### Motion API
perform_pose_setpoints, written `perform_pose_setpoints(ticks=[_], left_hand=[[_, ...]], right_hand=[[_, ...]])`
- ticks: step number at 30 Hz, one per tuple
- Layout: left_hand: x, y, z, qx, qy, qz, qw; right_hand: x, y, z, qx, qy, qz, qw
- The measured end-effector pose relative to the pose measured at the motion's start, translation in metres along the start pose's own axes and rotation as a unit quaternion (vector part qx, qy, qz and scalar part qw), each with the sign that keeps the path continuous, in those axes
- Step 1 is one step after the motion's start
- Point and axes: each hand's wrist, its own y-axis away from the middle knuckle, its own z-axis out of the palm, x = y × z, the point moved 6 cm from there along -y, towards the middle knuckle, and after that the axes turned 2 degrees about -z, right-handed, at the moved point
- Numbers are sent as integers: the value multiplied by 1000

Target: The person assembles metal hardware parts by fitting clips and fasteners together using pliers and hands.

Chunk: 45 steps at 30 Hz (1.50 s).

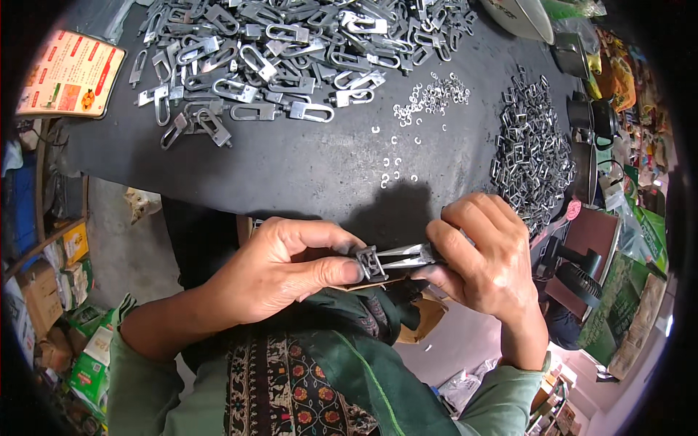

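Note:
In front of my body, just off the table's near edge, both hands meet at a small metal assembly. The thumb and fingers of my left hand pinch a small dark metal frame. My right hand is closed on a silver two-pronged metal piece, whose prongs reach left to the dark frame. Its right end is hidden in my fingers. Similar slotted metal pieces lie heaped at the table's far side. Small silver C-shaped rings are scattered nearer, and a pile of small dark frames lies at the right.
The dark table curves around in front of me. A printed red-and-white card lies at its left edge. A pale basin stands far right. Beyond the right edge are a small black fan and a pink-headed stick.

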Motion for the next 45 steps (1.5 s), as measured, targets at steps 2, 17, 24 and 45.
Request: perform_pose_setpoints(ticks=[2,17,24,45], left_hand=[[0,-2,1,-9,1,29,1000],[-15,-9,0,-59,65,36,995],[-19,-8,1,-49,88,5,995],[-8,9,10,-17,-4,67,998]], right_hand=[[-1,0,0,12,-2,0,1000],[5,4,5,39,-33,-13,999],[4,4,8,33,-33,-15,999],[-15,5,5,86,32,-46,995]])
